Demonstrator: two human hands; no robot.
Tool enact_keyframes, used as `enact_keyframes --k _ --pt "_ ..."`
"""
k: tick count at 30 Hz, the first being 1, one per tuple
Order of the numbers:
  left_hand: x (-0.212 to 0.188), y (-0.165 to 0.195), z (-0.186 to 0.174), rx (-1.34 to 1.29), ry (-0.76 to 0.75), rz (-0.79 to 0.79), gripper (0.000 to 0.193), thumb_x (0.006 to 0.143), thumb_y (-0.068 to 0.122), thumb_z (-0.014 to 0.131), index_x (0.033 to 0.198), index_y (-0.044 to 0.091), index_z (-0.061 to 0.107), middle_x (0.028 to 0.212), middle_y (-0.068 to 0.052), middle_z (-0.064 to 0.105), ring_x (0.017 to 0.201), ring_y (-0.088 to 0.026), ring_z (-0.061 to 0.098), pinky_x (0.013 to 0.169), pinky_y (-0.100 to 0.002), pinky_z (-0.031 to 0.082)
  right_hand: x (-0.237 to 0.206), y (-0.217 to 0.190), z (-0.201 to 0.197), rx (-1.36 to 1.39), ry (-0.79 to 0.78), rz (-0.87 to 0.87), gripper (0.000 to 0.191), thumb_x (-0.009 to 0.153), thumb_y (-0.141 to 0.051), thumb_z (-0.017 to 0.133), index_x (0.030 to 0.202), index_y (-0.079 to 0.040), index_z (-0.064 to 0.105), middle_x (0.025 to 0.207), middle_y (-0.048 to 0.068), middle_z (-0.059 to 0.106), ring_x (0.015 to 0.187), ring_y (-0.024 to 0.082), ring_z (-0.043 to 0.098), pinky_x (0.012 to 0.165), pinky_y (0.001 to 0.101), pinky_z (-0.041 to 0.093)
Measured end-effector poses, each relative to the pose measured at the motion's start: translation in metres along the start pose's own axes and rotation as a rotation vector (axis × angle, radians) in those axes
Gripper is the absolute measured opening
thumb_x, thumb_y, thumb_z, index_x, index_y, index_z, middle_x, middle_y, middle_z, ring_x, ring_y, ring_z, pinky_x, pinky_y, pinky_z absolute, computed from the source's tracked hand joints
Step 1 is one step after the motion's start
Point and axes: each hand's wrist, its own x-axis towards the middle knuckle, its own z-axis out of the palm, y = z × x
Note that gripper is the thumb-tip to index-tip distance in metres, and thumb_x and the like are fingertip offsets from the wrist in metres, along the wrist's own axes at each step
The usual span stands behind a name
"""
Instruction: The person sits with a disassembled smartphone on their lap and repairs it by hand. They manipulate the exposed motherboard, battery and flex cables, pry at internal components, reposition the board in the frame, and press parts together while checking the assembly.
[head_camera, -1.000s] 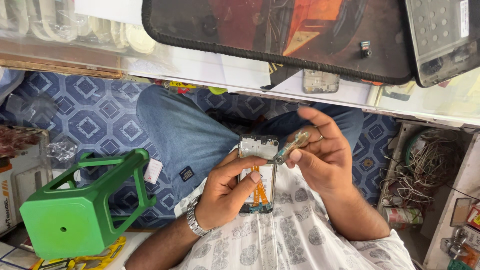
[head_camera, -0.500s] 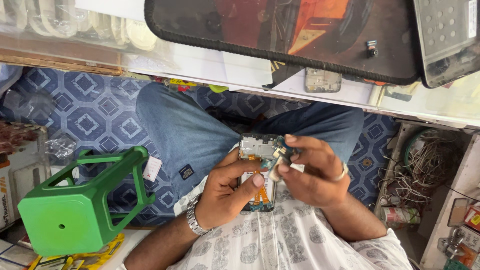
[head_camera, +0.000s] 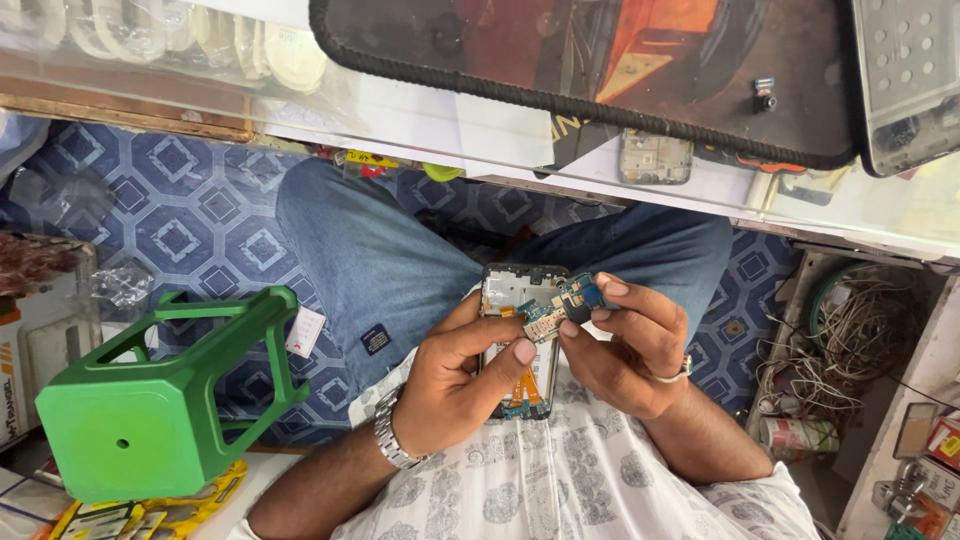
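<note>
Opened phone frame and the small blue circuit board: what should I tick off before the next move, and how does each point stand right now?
1. Opened phone frame supported: ok, the left hand grips it over the lap.
2. Small blue circuit board secured: ok, the right hand pinches it between fingertips at the frame's top end.
3. Board fully free of the frame: cannot tell, fingers hide the joint.
4. Orange flex strips in the frame undisturbed: ok, they lie flat.
5. Tool ready: not ok, neither hand holds one.
6. Green plastic stool clear of the hands: ok, it lies well off to the side.
</note>
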Motion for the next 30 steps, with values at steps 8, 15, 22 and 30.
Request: enact_keyframes --k 8,15,22,30 --pt "0.001 0.000 0.000 0.035 0.011 -0.045 0.016 0.103 0.007 0.066 0.113 -0.004 0.071 0.123 -0.014 0.063 0.112 -0.018 0.063 0.093 -0.029 0.050 -0.006 0.001 -0.004 0.040 -0.027 0.098 0.038 0.078 -0.002 0.092 0.102 -0.006 0.064 0.109 0.012 0.051 0.114 0.032 0.063 0.091 0.0379 0.061" --pt "0.001 0.003 0.000 0.012 0.015 -0.020 0.020 0.103 0.006 0.064 0.119 -0.004 0.071 0.123 -0.013 0.064 0.113 -0.017 0.063 0.096 -0.029 0.050 0.003 0.005 -0.007 0.207 -0.095 0.269 0.059 0.079 -0.009 0.090 0.124 0.000 0.054 0.123 0.019 0.060 0.112 0.036 0.064 0.093 0.0460 0.060" --pt "0.000 0.004 -0.001 0.013 0.015 -0.014 0.020 0.104 0.006 0.064 0.119 -0.004 0.071 0.123 -0.014 0.063 0.113 -0.018 0.063 0.096 -0.029 0.051 0.008 0.004 -0.009 0.455 -0.086 0.326 0.069 0.076 -0.004 0.088 0.135 0.001 0.052 0.123 0.020 0.062 0.113 0.034 0.065 0.096 0.0460 0.055" --pt "-0.001 0.004 -0.002 -0.019 -0.005 -0.013 0.017 0.105 0.007 0.063 0.116 -0.004 0.070 0.125 -0.013 0.063 0.113 -0.017 0.063 0.094 -0.028 0.051 0.010 0.009 -0.015 0.537 -0.120 0.403 0.068 0.074 -0.004 0.086 0.135 0.007 0.057 0.116 0.019 0.066 0.111 0.031 0.063 0.098 0.0428 0.051"
